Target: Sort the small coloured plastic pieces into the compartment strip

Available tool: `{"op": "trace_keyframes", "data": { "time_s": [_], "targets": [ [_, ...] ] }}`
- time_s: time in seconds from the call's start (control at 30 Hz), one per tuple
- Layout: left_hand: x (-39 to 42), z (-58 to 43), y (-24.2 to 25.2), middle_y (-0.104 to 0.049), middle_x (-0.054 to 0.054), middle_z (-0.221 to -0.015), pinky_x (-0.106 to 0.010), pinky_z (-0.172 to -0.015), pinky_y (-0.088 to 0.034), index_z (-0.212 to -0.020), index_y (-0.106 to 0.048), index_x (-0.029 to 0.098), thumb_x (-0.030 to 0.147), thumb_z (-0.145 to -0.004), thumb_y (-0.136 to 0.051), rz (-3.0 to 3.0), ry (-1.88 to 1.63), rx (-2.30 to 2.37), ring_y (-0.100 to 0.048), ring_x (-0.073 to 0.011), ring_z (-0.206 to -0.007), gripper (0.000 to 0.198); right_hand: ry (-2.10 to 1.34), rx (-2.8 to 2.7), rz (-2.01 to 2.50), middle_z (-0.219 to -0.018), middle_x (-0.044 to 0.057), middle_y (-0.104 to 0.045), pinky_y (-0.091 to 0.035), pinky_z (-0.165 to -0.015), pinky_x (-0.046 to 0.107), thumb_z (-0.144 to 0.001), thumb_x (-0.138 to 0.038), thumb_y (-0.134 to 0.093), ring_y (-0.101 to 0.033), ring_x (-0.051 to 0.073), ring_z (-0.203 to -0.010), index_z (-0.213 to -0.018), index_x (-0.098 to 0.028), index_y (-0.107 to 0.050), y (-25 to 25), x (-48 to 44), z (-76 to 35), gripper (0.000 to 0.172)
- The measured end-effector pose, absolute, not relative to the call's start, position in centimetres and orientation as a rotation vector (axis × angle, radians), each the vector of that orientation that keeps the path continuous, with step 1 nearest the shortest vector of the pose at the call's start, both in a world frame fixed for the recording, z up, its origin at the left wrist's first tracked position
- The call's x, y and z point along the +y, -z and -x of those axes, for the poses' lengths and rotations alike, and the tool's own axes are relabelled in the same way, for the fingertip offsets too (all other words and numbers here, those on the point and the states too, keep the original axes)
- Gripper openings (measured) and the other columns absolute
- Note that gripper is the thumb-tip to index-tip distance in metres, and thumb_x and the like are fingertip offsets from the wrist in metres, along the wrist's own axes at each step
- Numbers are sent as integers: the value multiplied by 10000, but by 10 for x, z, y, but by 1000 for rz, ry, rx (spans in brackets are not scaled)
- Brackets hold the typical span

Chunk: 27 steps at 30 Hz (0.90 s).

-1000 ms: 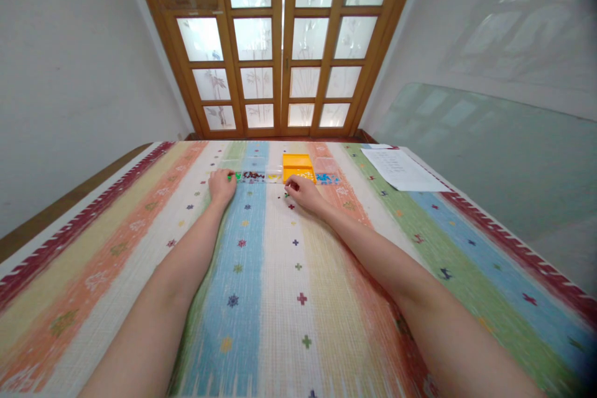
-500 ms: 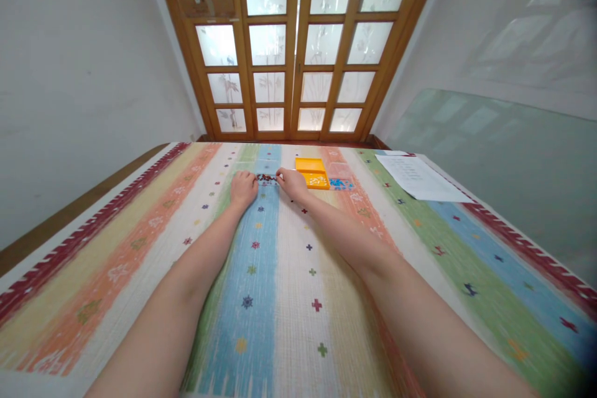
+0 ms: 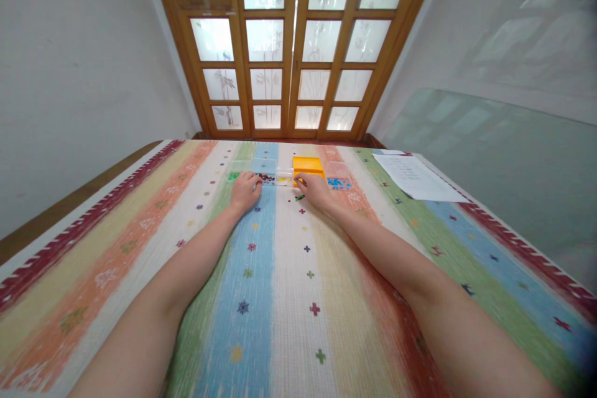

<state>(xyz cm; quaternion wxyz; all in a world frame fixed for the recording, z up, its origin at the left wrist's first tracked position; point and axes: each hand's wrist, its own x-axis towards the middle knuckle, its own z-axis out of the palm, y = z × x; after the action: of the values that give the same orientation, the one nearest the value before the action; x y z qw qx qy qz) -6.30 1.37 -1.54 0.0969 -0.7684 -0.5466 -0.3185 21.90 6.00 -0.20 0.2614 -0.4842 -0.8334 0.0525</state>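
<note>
My left hand [image 3: 245, 193] rests at the near edge of a row of small boxes. Its fingers are curled with the tips together, next to a clear box of dark red-brown beads [image 3: 267, 178]; anything between them is too small to see. Just left, partly behind this hand, are green pieces [image 3: 234, 176] in a clear box. My right hand [image 3: 315, 190] is closed in a pinch at the front left corner of an open orange-yellow box [image 3: 308, 163] and covers part of it. What the pinch holds is too small to name. Yellow beads [image 3: 284, 180] lie in a clear box between the hands.
Blue pieces [image 3: 339, 183] fill a clear box right of my right hand. A small green and dark item [image 3: 299, 198] lies on the striped tablecloth [image 3: 289, 286]. Printed paper [image 3: 415, 177] is at the table's far right, and glass-paned doors [image 3: 289, 43] stand beyond.
My right hand has moved right, from the dark beads to the orange-yellow box, uncovering the yellow beads. The green pieces and the small green and dark item now show. My left hand stays near the same boxes.
</note>
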Motion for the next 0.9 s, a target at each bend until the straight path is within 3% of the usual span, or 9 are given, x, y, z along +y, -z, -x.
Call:
{"op": "trace_keyframes", "data": {
  "time_s": [0.27,0.5,0.9],
  "targets": [
    [-2,21,14,-680,-93,-1080,-441,-1000,-472,-1047,-750,230,251,-989,-555,2697,753,-1302,-571,-266,-1083,205,-222,-2346,1272,-1099,64,-788,-501,-857,296,-1009,-289,-576,-712,224,-971,-1199,-235,-757,35,39,-265,268],
    [-21,-1,11,-665,-89,-1228,-445,-1068,-465,-1267,-694,248,265,-990,-558,2797,691,-1268,-558,-268,-1182,310,-291,-2482,1124,-1150,55,-783,-498,-930,289,-1001,-228,-563,-706,212,-1040,-1184,-251,-775,28,35,-261,281],
    [-15,-19,8,-678,-94,-1210,-464,-1100,-446,-1229,-739,272,268,-979,-571,2825,636,-1350,-567,-281,-1198,301,-336,-2454,1099,-1020,62,-773,-437,-776,260,-958,-195,-597,-666,191,-889,-1090,-207,-780,20,27,-262,226]
  ]
}}
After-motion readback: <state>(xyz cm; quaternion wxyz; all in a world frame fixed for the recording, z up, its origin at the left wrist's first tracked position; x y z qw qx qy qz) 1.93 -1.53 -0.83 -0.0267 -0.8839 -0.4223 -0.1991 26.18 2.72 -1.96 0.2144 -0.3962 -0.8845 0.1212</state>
